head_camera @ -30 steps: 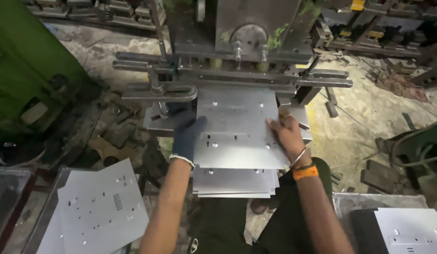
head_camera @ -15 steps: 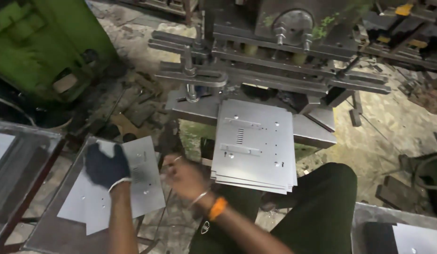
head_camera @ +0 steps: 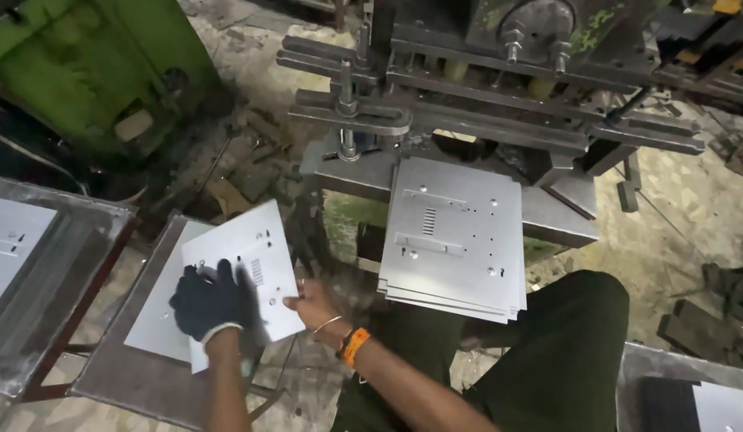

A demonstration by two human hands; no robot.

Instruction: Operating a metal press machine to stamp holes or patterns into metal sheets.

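Observation:
My left hand (head_camera: 210, 302), in a dark glove, lies on a thin punched metal sheet (head_camera: 251, 256) and grips its near edge. My bare right hand (head_camera: 311, 306), with an orange wristband, holds the same sheet by its right edge. The sheet is skewed over another pale sheet (head_camera: 151, 328) on a low metal tray (head_camera: 115, 376) at my left. A stack of similar punched sheets (head_camera: 455, 240) rests on the press table (head_camera: 559, 224) in front of me, untouched.
The press machine (head_camera: 499, 88) with clamps stands behind the stack. A green machine (head_camera: 91, 72) is at the far left. Another tray with a sheet (head_camera: 19, 240) sits at the left edge. My knee in dark trousers (head_camera: 563, 352) is at right. Scrap litters the floor.
Both hands left the stack on the press table and moved left to the low tray. They now hold the top sheet there, which has turned askew.

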